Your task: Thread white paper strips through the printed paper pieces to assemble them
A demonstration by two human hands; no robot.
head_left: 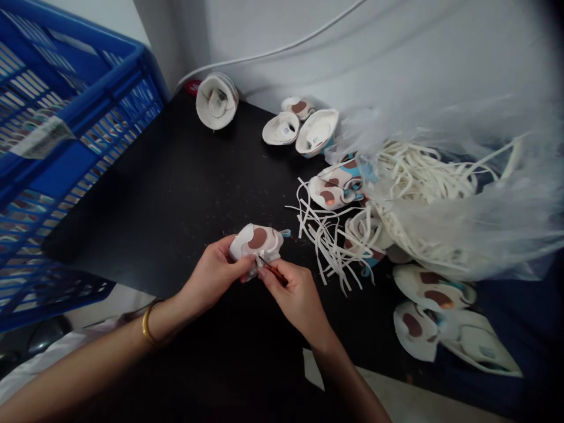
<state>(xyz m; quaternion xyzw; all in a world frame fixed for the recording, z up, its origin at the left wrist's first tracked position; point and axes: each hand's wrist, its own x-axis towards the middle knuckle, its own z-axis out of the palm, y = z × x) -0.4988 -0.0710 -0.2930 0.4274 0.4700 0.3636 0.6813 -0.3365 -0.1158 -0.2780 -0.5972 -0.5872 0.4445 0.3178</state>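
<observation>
A small white fabric shoe piece (pixel 258 237) with brown patches and a blue loop at its right end is held above the black table. My left hand (pixel 217 271) grips its left side, thumb on the near edge. My right hand (pixel 292 292) is closed round a thin tool (pixel 274 271) with an orange-brown handle. The dark tip of the tool touches a white strip at the piece's near side. Loose white strips (pixel 324 244) lie in a tangle to the right, beside another patterned piece (pixel 335 187).
A blue plastic crate (pixel 83 126) stands at the left. Similar white pieces (pixel 217 101) sit near the wall, with others (pixel 434 288) at the right. A clear plastic bag (pixel 497 217) holds many white strips. A white cable (pixel 268 53) runs along the wall.
</observation>
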